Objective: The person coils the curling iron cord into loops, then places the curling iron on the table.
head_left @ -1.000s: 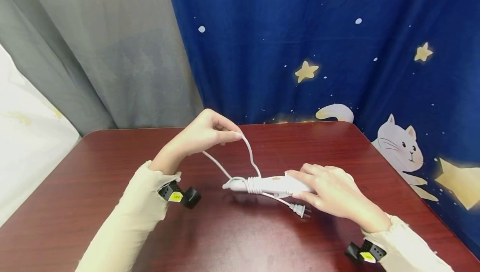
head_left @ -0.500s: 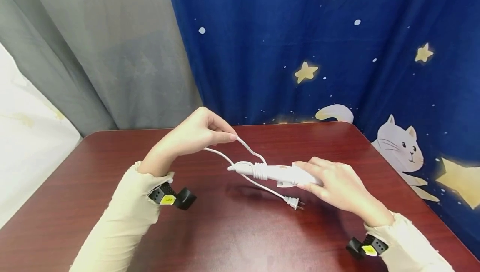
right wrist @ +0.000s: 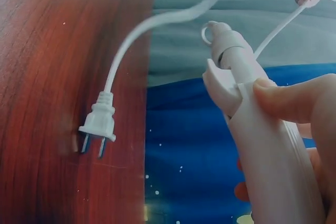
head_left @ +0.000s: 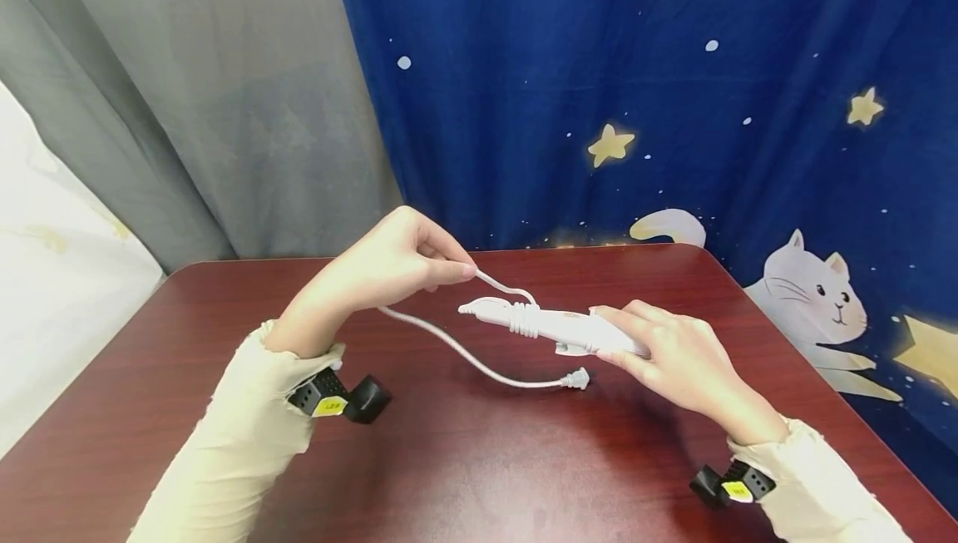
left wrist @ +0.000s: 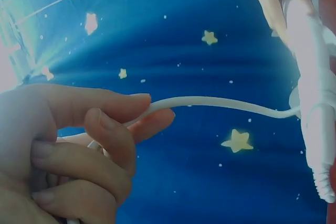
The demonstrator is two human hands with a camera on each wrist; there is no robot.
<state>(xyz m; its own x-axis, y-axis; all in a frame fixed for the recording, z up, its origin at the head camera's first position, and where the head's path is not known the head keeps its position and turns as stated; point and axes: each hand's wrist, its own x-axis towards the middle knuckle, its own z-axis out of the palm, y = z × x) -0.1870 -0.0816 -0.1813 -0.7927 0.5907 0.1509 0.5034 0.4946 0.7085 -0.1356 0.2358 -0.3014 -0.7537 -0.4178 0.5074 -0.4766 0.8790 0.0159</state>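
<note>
A white curling iron (head_left: 561,327) is held nearly level above the table, its thumb lever (right wrist: 223,85) showing in the right wrist view. My right hand (head_left: 674,352) grips its right end, thumb along the side and fingers around the far side. Several turns of white cord (head_left: 524,321) are wound round the handle near its ribbed left tip. My left hand (head_left: 397,264) pinches the cord (left wrist: 210,101) between thumb and fingertips, up and left of the handle. From this hand the loose end curves down to a two-pin plug (right wrist: 98,119) in front of the iron.
A dark red wooden table (head_left: 479,476) spreads beneath both hands. Behind it hang a grey curtain (head_left: 247,111) and a blue curtain (head_left: 524,94) with stars and a cat. Each wrist wears a small black camera (head_left: 367,399).
The curling iron has risen and shifted slightly right in my right hand. The loose cord has swung off the handle into a wider curve, and the plug has moved. My left hand has drifted slightly left.
</note>
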